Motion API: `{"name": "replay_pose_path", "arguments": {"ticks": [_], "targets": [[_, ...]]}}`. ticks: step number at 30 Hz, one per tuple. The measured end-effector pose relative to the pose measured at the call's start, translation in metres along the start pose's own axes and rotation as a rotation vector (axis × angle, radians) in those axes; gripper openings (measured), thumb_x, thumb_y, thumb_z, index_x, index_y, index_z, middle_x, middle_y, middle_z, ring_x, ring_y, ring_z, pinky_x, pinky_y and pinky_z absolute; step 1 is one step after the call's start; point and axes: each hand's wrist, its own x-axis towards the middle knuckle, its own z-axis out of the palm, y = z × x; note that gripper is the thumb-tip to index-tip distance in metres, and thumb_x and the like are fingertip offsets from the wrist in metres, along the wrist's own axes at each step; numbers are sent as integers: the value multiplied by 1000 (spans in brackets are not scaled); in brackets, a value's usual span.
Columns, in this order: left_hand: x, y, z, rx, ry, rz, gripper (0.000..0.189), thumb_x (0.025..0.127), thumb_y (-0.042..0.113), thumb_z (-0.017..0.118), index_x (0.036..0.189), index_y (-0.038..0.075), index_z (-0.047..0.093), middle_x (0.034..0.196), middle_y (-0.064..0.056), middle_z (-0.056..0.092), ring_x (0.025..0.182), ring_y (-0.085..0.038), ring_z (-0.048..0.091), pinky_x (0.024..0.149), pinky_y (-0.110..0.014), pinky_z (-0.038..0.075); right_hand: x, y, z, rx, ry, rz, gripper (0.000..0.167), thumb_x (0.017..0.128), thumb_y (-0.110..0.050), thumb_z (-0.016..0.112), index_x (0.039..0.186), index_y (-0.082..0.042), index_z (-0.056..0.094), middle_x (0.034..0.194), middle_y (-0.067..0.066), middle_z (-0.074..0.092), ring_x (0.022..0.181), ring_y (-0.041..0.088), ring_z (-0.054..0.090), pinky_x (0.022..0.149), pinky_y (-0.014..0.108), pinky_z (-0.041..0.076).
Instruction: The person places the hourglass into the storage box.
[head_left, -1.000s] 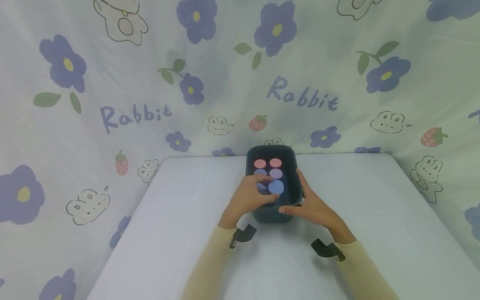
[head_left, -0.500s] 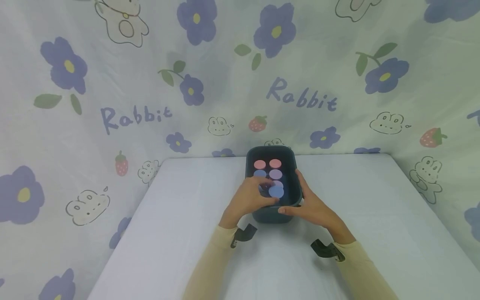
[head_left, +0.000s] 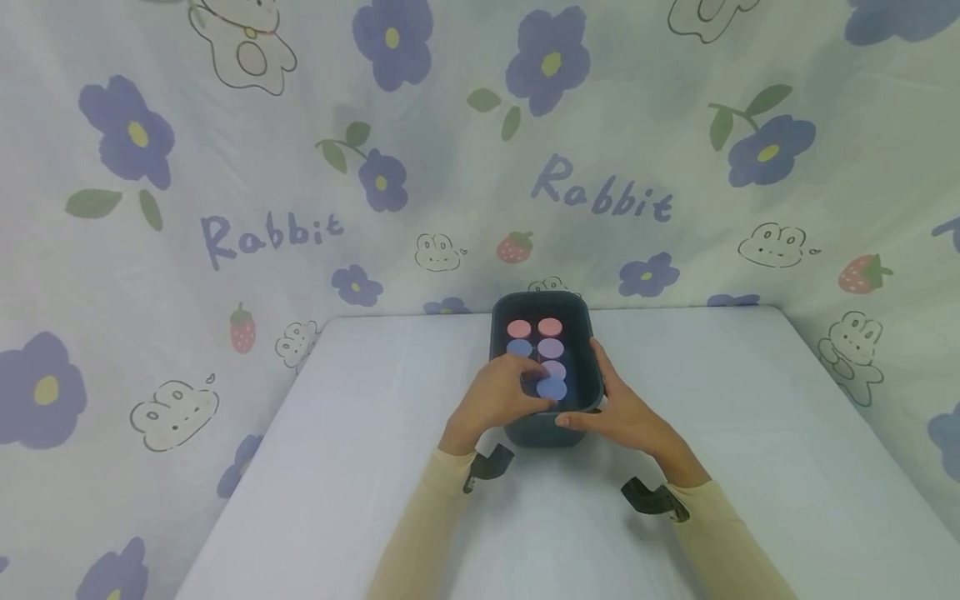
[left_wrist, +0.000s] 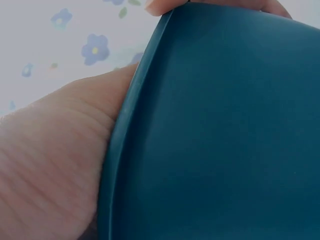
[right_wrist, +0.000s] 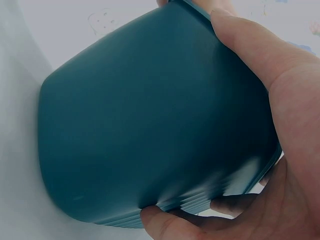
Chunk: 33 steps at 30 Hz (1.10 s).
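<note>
A deep dark teal bin [head_left: 536, 435] sits on the white table with several round discs inside. My left hand [head_left: 495, 400] reaches over its left rim and pinches a blue disc [head_left: 551, 389] between thumb and fingers near the front end. The left wrist view shows mostly the bin's outer wall [left_wrist: 230, 125], hiding the fingertips and the disc. With the thumb at the front rim and fingers along the ribbed side, my right hand [head_left: 626, 414] grips the bin's near right corner. Right behind the pinched disc lies a lilac disc [head_left: 555, 368], partly covered.
Farther back in the bin are two pink discs [head_left: 550, 327], another blue disc [head_left: 519, 348] and another lilac disc [head_left: 551, 348]. The white table [head_left: 390, 400] extends on both sides. A curtain with flowers and rabbits [head_left: 450, 167] hangs behind its far edge.
My left hand has brought the blue disc toward the bin's front end, uncovering the lilac disc behind it. My right hand keeps its grip on the bin.
</note>
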Motion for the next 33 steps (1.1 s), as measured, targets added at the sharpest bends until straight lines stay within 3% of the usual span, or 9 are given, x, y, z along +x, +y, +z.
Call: {"name": "replay_pose_path", "arguments": {"ticks": [11, 33], "targets": [[4, 1, -1, 78, -82, -19, 42, 81, 24, 89, 121, 16, 77, 120, -1, 77, 107, -19, 66, 104, -40, 57, -3, 3, 4, 13, -2, 20, 128, 80, -50, 85, 165, -35, -8, 176, 10, 10, 157, 49, 20, 114, 76, 32], [9, 4, -4, 108, -111, 15, 45, 81, 28, 90, 122, 16, 76, 114, 2, 79, 101, -15, 67, 101, -37, 57, -3, 0, -2, -30, -4, 45, 129, 80, -53, 84, 165, -33, -10, 176, 12, 8, 158, 50, 18, 115, 76, 30]]}}
